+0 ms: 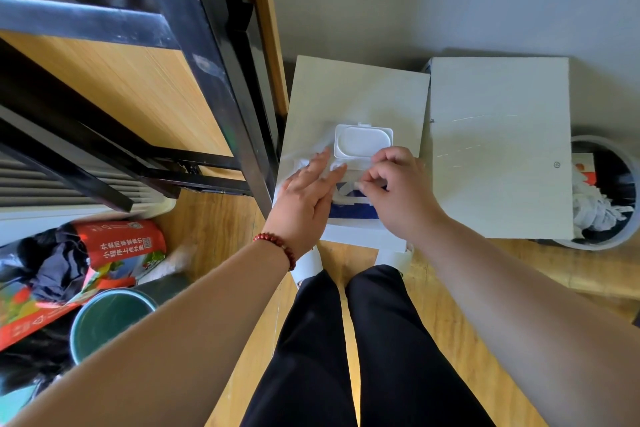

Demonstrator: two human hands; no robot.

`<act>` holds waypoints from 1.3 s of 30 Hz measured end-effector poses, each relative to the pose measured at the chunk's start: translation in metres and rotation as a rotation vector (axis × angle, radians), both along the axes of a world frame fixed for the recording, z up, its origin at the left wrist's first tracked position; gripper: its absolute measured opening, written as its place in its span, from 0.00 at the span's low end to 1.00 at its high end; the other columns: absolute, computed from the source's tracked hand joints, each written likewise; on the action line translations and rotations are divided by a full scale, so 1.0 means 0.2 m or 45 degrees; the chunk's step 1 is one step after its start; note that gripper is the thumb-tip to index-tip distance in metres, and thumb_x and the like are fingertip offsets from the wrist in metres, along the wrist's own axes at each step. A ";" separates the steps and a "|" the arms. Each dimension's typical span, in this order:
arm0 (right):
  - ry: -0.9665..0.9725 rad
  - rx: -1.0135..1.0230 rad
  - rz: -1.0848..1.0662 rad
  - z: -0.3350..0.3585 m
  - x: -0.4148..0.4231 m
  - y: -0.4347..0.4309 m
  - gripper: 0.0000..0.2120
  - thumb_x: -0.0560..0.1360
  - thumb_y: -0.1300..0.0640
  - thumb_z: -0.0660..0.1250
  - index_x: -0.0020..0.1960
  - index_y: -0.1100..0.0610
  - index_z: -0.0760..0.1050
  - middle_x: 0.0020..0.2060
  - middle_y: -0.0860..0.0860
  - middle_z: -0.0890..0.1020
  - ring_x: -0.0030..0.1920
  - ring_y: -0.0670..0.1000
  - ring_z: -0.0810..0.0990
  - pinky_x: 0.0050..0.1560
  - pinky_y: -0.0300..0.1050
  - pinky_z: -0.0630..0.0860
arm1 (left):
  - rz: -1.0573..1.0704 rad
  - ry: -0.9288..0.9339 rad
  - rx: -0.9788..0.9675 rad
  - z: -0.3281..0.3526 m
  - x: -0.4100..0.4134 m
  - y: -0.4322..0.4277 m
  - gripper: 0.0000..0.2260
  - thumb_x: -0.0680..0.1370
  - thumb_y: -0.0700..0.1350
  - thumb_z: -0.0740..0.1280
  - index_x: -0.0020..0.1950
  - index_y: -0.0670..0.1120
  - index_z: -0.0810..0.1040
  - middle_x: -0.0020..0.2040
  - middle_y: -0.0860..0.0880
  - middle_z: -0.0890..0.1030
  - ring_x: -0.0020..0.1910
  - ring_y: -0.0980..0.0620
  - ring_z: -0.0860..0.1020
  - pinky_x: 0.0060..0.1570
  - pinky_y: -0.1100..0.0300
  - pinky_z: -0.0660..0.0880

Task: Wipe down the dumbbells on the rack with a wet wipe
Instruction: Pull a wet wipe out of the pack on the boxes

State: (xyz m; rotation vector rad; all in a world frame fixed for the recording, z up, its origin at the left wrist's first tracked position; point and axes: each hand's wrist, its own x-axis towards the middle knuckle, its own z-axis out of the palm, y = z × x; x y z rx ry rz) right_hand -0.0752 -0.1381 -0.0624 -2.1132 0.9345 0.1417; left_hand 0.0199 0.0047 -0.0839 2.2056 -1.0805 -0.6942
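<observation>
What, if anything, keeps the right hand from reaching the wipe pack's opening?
Likely nothing, so yes: the lid is flipped open, the left hand presses flat on the wipe pack beside the opening, and the right hand seems to pinch a wipe there.

We see a smooth white plastic lid (363,143), matt pale boards (498,149), wood-grain floor (221,229), glossy black metal rack (194,55).
</observation>
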 end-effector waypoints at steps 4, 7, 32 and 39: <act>-0.003 0.414 -0.103 0.07 0.00 -0.06 0.06 0.78 0.60 0.66 0.42 0.55 0.76 0.55 0.44 0.70 0.54 0.44 0.73 0.57 0.37 0.68 | -0.043 -0.058 -0.009 -0.01 0.01 0.00 0.18 0.81 0.39 0.57 0.70 0.45 0.74 0.73 0.42 0.68 0.71 0.40 0.69 0.71 0.48 0.60; -0.080 0.602 -0.192 0.09 -0.04 -0.08 0.09 0.78 0.62 0.65 0.41 0.53 0.76 0.52 0.40 0.72 0.49 0.37 0.73 0.56 0.36 0.67 | -0.048 -0.063 -0.016 -0.03 0.01 0.00 0.18 0.81 0.39 0.57 0.70 0.45 0.73 0.73 0.42 0.69 0.72 0.42 0.68 0.72 0.52 0.57; -0.329 0.556 -0.557 0.03 -0.05 0.00 0.02 0.74 0.63 0.71 0.46 0.60 0.79 0.43 0.40 0.80 0.42 0.38 0.79 0.43 0.27 0.73 | -0.023 0.084 0.035 0.03 0.00 -0.01 0.18 0.85 0.44 0.55 0.74 0.50 0.68 0.78 0.50 0.60 0.78 0.53 0.55 0.72 0.70 0.44; -0.230 0.471 -0.321 0.09 -0.07 -0.04 0.10 0.74 0.56 0.72 0.55 0.50 0.78 0.44 0.37 0.78 0.37 0.30 0.74 0.41 0.24 0.68 | -0.043 0.053 0.063 0.02 0.00 -0.01 0.18 0.85 0.43 0.53 0.75 0.50 0.67 0.79 0.50 0.58 0.78 0.53 0.53 0.69 0.73 0.40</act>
